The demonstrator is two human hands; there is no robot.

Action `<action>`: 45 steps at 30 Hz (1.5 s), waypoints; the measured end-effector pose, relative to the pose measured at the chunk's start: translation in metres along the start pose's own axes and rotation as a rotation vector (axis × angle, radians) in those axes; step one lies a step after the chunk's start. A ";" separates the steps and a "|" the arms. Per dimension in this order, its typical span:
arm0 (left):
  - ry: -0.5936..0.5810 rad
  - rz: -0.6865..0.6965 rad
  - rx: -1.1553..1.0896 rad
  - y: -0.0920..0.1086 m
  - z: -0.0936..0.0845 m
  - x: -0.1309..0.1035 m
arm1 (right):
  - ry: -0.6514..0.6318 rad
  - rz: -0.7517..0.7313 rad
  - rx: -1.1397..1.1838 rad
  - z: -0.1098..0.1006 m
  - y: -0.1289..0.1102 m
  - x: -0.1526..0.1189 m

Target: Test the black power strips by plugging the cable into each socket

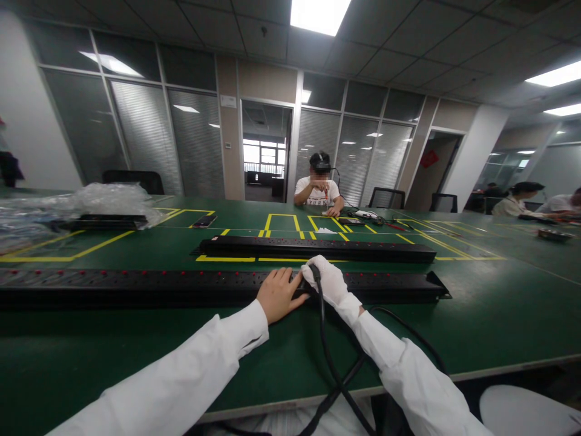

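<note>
A long, black, red-dotted power strip (136, 286) lies across a green desk (499, 315); the grip of a gloved right hand (330, 283) clasps a black plug (316, 274), the bare left hand (278, 295) unclenched on the strip.

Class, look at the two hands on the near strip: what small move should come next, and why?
Probably the gloved right hand should press the plug straight down into the near strip. It grips the plug at the strip's top, while the bare left hand lies beside it on the strip, well placed to steady it. Whether the plug is already seated is hidden.
</note>
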State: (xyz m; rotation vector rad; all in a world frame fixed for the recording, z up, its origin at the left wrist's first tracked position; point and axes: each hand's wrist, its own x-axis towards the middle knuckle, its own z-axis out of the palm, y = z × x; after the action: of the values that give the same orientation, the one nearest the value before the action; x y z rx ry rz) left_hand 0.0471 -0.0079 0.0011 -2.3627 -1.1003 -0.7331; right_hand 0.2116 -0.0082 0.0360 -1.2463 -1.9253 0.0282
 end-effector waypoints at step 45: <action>-0.001 0.005 0.022 0.000 0.001 0.000 | -0.162 0.003 0.025 -0.024 0.045 0.010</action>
State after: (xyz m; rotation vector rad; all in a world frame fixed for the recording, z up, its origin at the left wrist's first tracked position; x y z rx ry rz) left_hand 0.0474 -0.0072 -0.0002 -2.3465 -1.0971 -0.7152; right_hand 0.2593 0.0129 0.0385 -1.2628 -2.0550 0.1590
